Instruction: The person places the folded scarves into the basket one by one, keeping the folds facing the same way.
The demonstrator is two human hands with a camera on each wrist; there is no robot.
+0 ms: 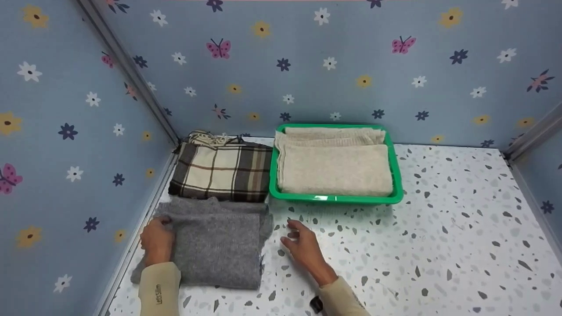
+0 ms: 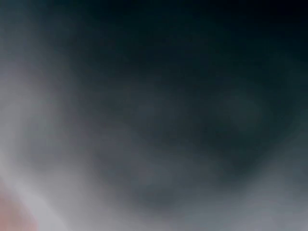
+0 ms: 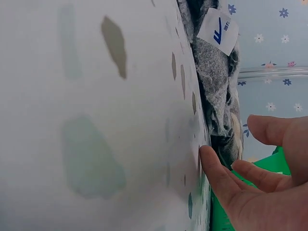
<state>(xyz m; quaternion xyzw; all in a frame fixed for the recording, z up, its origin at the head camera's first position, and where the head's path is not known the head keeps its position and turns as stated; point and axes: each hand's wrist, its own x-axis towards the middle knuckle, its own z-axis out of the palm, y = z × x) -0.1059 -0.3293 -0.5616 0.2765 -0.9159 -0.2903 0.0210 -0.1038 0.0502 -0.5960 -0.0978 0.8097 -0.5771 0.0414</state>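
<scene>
A folded grey woolly scarf (image 1: 219,250) lies on the speckled tabletop at the left. My left hand (image 1: 158,240) is at its left edge, fingers curled over the fold and gripping it. The left wrist view is dark and blurred. To the right of the scarf, my right hand (image 1: 304,245) hovers low over the table, holding nothing, its fingers loosely spread and pointing toward the scarf. A white label (image 3: 219,32) shows on the scarf's side in the right wrist view.
A plaid scarf (image 1: 219,169) with fringe lies folded behind the grey one. Beside it stands a green basket (image 1: 338,199) holding a folded beige cloth (image 1: 336,171). Flowered walls (image 1: 307,79) close off the back and sides. A small black object (image 1: 316,304) is by the right sleeve.
</scene>
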